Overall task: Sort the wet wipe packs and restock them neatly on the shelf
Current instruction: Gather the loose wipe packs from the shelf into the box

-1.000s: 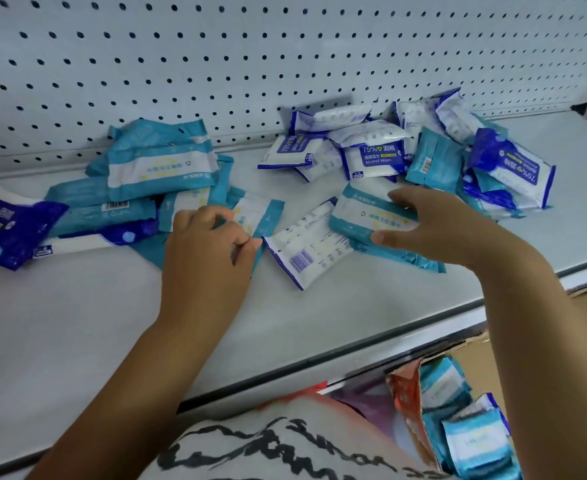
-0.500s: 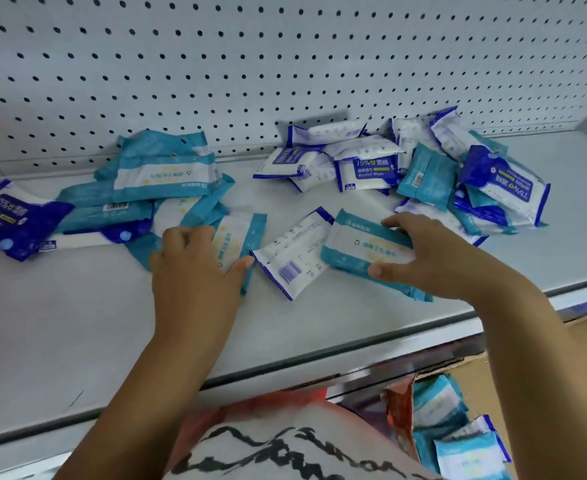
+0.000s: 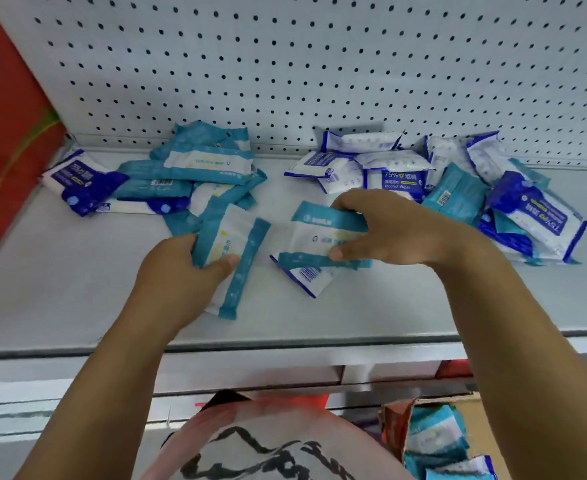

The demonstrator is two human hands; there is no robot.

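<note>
Left hand (image 3: pixel 177 271) grips pack (image 3: pixel 231 249), right hand (image 3: pixel 401 230) second pack (image 3: pixel 320 237), open shelf (image 3: pixel 77 292) front

A white pegboard wall (image 3: pixel 320 64) stands behind, a red panel (image 3: pixel 4 133) at left.

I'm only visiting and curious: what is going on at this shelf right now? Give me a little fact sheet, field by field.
Place: white shelf with a pegboard back
Left hand: grips a teal-striped pack
Right hand: grips a second teal pack, over a blue-edged pack lying barcode up
Left pile: mostly teal packs, some blue
Right pile: mostly blue packs, some teal
Below: cardboard box holding more packs
Sorting: not yet done, colours mixed
</note>
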